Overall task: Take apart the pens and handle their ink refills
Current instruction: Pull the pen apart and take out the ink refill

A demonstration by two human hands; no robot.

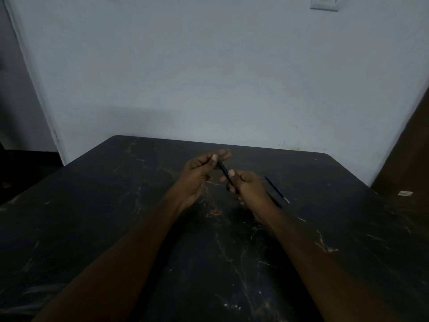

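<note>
Left hand [197, 175] pinches the far end of a dark pen [223, 168] with its thumb and bent fingers. Right hand [248, 189] grips the near end, with its thumb on top. The pen slants between the two hands, up in the air over the dark desk [116, 205]. Just to the right of the right hand, a thin blue refill [277, 190] with a silver tip lies flat on the desk. Far off on the right sits a small white scrap [405, 193]. A pale wall [209, 77] stands behind the desk.
</note>
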